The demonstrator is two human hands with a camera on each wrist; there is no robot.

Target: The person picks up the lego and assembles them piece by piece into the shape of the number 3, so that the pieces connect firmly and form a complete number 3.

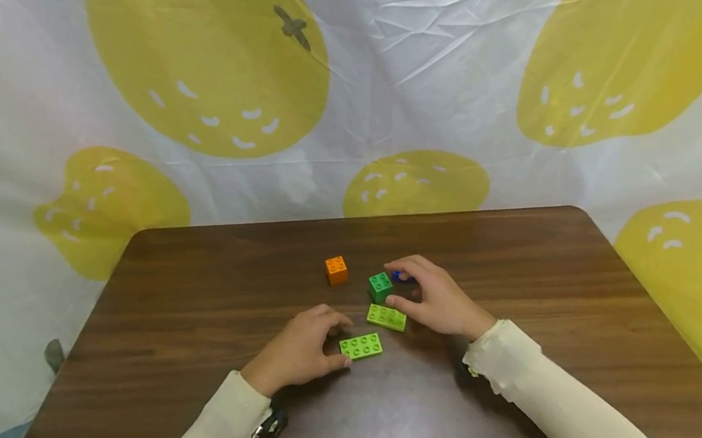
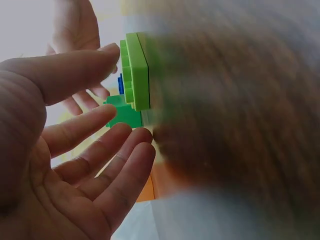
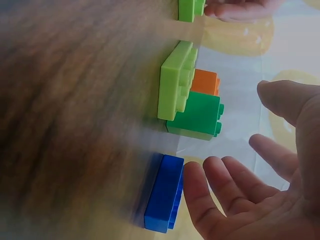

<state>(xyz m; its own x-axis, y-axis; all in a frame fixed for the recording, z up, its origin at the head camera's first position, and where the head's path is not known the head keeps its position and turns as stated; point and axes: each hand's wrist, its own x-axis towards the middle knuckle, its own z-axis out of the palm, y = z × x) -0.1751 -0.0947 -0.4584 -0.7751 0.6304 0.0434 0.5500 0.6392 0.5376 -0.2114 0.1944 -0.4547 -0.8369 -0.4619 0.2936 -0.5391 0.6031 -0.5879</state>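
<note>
While lime brick's (image 1: 363, 348) nr L hand (image 1: 299, 348), blue brick's (image 3: 164, 194) nr R hand (image 1: 438, 298).

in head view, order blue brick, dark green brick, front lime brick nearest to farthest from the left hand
1. Front lime brick: right of the left hand
2. Dark green brick: farther right, behind another lime brick
3. Blue brick: farther right, partly covered by the right hand

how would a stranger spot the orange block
On the brown table, look beyond the left hand, toward the fruit-print cloth. The orange block stands there. Like the nearby green block, it has four studs, but it alone is orange.
</note>
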